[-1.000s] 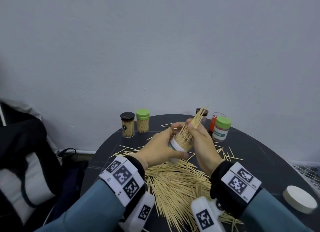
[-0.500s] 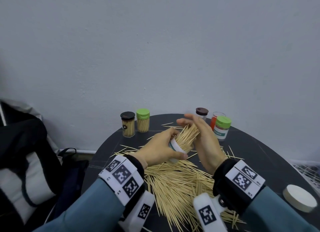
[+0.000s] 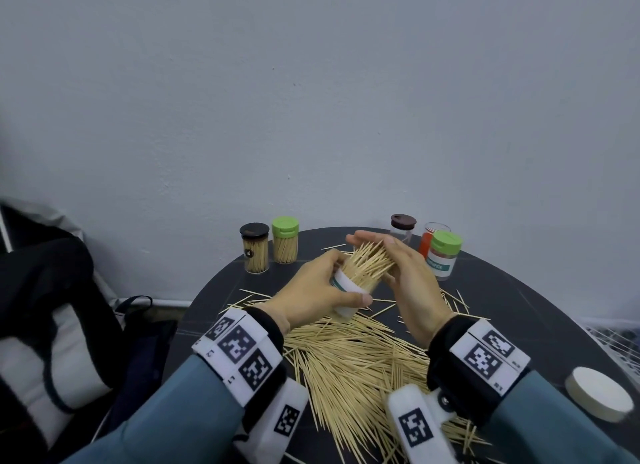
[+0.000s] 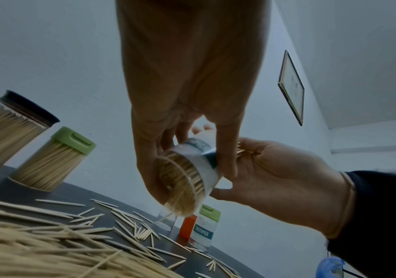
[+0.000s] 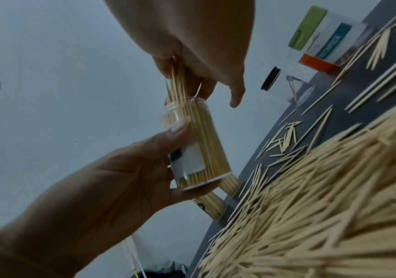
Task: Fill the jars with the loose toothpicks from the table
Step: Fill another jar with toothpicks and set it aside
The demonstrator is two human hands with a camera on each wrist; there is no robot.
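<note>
The left hand (image 3: 311, 290) grips a clear jar (image 3: 348, 292) above the table (image 3: 502, 311), thumb across its white label. The jar is tilted, its long axis running from the base near the person up and away to the right, mouth toward the right hand (image 3: 412, 283). A bundle of toothpicks (image 3: 369, 261) stands in the mouth along that axis, tips fanning out past the rim. The right hand is curled loosely around those tips (how tightly it pinches them I cannot tell).

Below lies the loose pile (image 3: 356, 363), spreading toward the near edge. At the far left rim stand two full jars, a black-lidded jar (image 3: 255, 249) and a green-lidded jar (image 3: 285, 241). Far right are a brown-lidded jar (image 3: 401, 225) holding a few picks, an orange jar (image 3: 427, 240) and a green-capped jar (image 3: 443, 256). A white lid (image 3: 602, 392) lies near the right edge.
</note>
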